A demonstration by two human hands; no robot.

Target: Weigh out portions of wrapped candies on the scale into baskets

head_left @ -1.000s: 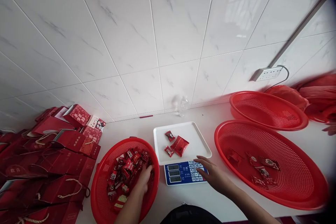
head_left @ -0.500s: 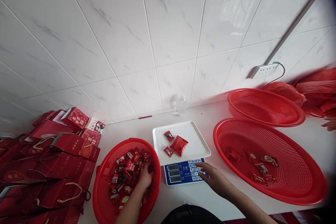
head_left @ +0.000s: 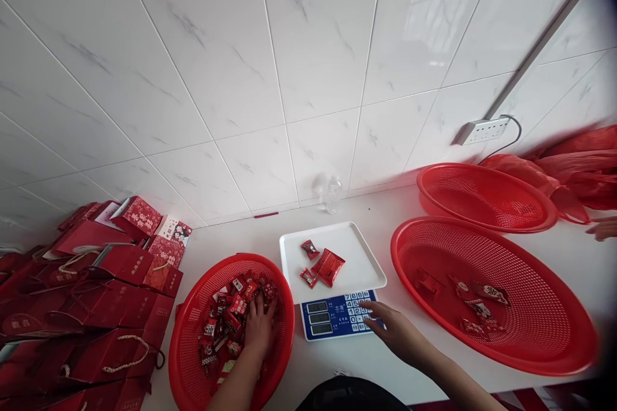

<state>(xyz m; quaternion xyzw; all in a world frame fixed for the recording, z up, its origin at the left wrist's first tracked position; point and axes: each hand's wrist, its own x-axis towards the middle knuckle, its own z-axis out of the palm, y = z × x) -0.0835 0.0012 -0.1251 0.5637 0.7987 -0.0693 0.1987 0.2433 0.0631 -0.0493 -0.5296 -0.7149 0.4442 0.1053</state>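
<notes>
My left hand (head_left: 260, 327) reaches into the left red basket (head_left: 183, 334), its fingers spread over a heap of wrapped candies (head_left: 236, 305). My right hand (head_left: 393, 327) hovers at the right end of the blue keypad of a scale (head_left: 337, 314), fingers apart and holding nothing. On the scale's white tray (head_left: 359, 257) lie a larger red packet (head_left: 328, 267) and two small red candies, one at the back (head_left: 310, 248) and one in front (head_left: 309, 278).
To the right, a large red basket (head_left: 540, 334) holds several packets (head_left: 482, 308); another red basket (head_left: 482, 199) stands behind it. Red gift boxes (head_left: 110, 295) are stacked at left. A clear bottle (head_left: 334, 196) stands by the wall. Another person's hand (head_left: 602, 229) shows at the right edge.
My left hand has shifted slightly left in the basket, and its fingers have gone from curled to spread. My right hand and the tray's items stay put.
</notes>
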